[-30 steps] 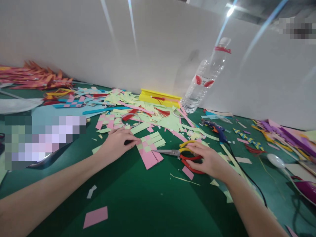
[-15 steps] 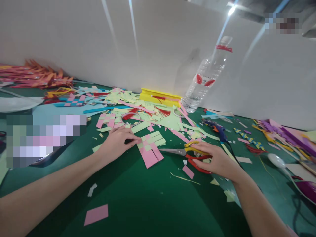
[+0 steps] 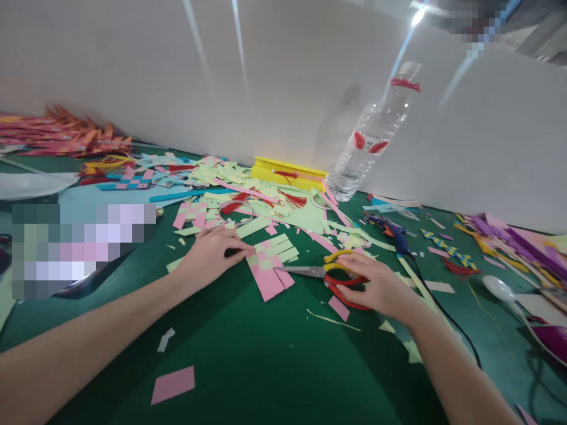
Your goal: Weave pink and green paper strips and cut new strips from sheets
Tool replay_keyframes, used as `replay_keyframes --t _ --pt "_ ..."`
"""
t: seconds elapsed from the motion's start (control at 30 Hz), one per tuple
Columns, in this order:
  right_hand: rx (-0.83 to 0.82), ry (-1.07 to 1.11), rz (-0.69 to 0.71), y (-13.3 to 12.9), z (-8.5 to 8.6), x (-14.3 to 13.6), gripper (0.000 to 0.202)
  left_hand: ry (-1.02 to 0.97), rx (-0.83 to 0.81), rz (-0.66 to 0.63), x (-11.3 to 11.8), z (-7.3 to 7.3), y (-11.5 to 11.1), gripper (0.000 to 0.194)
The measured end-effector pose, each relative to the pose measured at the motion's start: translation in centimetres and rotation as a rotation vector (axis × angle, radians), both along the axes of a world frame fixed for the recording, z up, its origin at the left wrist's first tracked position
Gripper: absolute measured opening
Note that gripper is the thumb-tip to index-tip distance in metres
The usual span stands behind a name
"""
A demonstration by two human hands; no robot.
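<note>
On the green tabletop (image 3: 283,366), midway between the two hands, lies the pink-and-green woven paper piece (image 3: 268,262), flat, loose strips fanning at its far right and near ends. Left hand (image 3: 219,251) at its left corner, thumb and fingertips pinched together on the paper edge. Right hand (image 3: 376,289) holds scissors (image 3: 316,271), fingers curled round the yellow and red handles, blades pointing left, tip at the piece's right side; whether touching, cannot tell. Pink scrap (image 3: 339,308) just below the handles; larger pink rectangle (image 3: 173,385) nearer the wearer, to the left. Beyond the piece: heaped pale green cuttings, red tassels (image 3: 293,199), a clear ring (image 3: 236,212), a yellow folded strip (image 3: 287,174) by the wall. Clear plastic bottle (image 3: 372,136) upright but tilted in view, red tie round its neck. Right of it, blue glue gun (image 3: 392,232), black cord trailing past the right forearm.
</note>
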State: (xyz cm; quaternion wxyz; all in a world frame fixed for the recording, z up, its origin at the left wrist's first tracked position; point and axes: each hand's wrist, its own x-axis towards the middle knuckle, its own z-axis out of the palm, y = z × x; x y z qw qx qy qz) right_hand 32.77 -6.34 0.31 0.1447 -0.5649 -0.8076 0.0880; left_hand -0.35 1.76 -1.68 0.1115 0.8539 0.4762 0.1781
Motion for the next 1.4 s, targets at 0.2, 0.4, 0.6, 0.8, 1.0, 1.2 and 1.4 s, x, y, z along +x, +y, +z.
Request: replay_keyframes --t 0.2,0.4,0.6,0.8,1.0,1.2,1.4 --pt "-0.01 0.016 -0.008 -0.3 0.4 -0.2 0.043 0.005 0.001 -0.007 0.0 0.0 0.0 0.024" --pt "0.053 -0.06 -0.002 0.3 0.0 -2.2 0.048 -0.006 0.008 -0.016 -0.2 -0.3 0.1 0.022" --pt "0.073 -0.078 0.03 0.4 -0.1 -2.3 0.045 -0.005 0.023 -0.011 -0.1 -0.4 0.1 0.022" --pt "0.024 -0.054 0.034 0.1 0.0 -1.5 0.044 -0.014 0.001 -0.017 -0.1 -0.1 0.0 0.022" --pt "-0.069 -0.021 0.05 -0.4 0.7 -0.3 0.04 -0.021 0.01 -0.02 -0.1 -0.2 0.0 0.024" --pt "-0.047 0.001 -0.016 -0.8 1.3 -0.2 0.038 -0.014 0.001 -0.019 -0.1 -0.1 0.0 0.024" --pt "0.029 -0.034 -0.09 -1.0 0.4 -2.1 0.039 -0.008 0.003 -0.014 0.0 0.0 0.0 0.026"
